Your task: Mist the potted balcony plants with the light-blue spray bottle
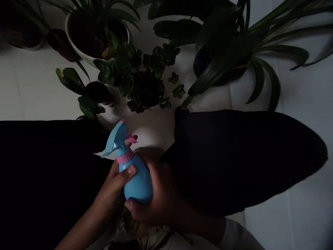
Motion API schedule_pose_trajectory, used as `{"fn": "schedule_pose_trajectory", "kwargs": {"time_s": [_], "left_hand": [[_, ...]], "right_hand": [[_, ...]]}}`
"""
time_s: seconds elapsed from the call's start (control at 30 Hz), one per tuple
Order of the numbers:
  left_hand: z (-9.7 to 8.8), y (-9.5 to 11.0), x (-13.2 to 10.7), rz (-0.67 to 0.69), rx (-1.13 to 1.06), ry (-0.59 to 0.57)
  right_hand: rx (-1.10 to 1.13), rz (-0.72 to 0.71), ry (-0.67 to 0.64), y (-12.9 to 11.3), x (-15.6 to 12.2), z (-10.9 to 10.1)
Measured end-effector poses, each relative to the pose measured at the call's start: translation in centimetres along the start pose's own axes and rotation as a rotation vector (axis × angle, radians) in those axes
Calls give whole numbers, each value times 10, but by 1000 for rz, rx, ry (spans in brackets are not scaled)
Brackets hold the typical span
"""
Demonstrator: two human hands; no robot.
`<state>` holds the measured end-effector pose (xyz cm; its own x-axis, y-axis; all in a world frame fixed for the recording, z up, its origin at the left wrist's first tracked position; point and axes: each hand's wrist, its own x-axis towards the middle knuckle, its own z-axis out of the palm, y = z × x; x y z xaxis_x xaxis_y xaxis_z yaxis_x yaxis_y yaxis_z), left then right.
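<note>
The left hand [113, 184] and right hand [163, 191] together grasp a blue spray bottle [137, 184], tilted, between the dark-clothed legs [234, 156]. Beyond, on the pale floor [36, 97], a dark blue pot [201, 64] stands at the edge of a tile [217, 99].

Looks like a home, judging by the pale seamed floor [39, 93] under a white-rimmed pot [85, 57], the bushy plant [158, 60] beside that pot and the dark pot [201, 64] right of it.

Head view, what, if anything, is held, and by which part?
The blue, rounded plastic spray bottle, by its body, between the left hand and right hand.
</note>
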<state>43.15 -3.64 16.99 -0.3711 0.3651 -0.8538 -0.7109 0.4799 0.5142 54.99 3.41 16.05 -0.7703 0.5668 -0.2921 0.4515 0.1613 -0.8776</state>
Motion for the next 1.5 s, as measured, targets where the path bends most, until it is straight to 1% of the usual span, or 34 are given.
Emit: {"fn": "schedule_pose_trajectory", "kwargs": {"time_s": [0.17,0.23,0.3,0.33,0.4,0.47,0.5,0.63,0.73,0.83,0.93,1.03,1.13,1.27,1.37,1.5], "left_hand": [[-1,-1,2,-43,14,34],[1,0,0,-74,30,64],[4,1,-2,-73,36,79],[6,2,-2,-57,34,72],[9,3,-3,-3,8,16],[12,4,-2,43,-22,-38],[13,4,-2,55,-25,-41],[11,3,0,43,15,17],[9,3,3,74,27,12],[6,6,7,110,107,11],[4,8,9,147,173,35],[1,5,9,151,205,65],[-2,-3,8,169,183,68],[-3,-10,8,267,93,46],[1,-7,7,223,65,12],[8,-1,2,158,93,69]], "right_hand": [[1,40,-31,1,-1,0],[-7,52,-35,2,-2,1],[-19,50,-26,3,-3,1],[-20,44,-20,3,-3,0],[-13,37,-11,2,-3,-1],[-7,61,-22,2,-3,-2],[-6,75,-26,1,-3,-2],[7,76,-36,3,-2,-2],[17,90,-41,4,-1,-2],[36,116,-72,2,-1,-3],[31,139,-73,2,-4,-2],[7,158,-84,3,-7,1],[-16,118,-62,4,-8,1],[-4,72,-81,3,-5,-5],[38,112,-67,1,-5,-7],[47,140,-45,2,-7,-4]]}}
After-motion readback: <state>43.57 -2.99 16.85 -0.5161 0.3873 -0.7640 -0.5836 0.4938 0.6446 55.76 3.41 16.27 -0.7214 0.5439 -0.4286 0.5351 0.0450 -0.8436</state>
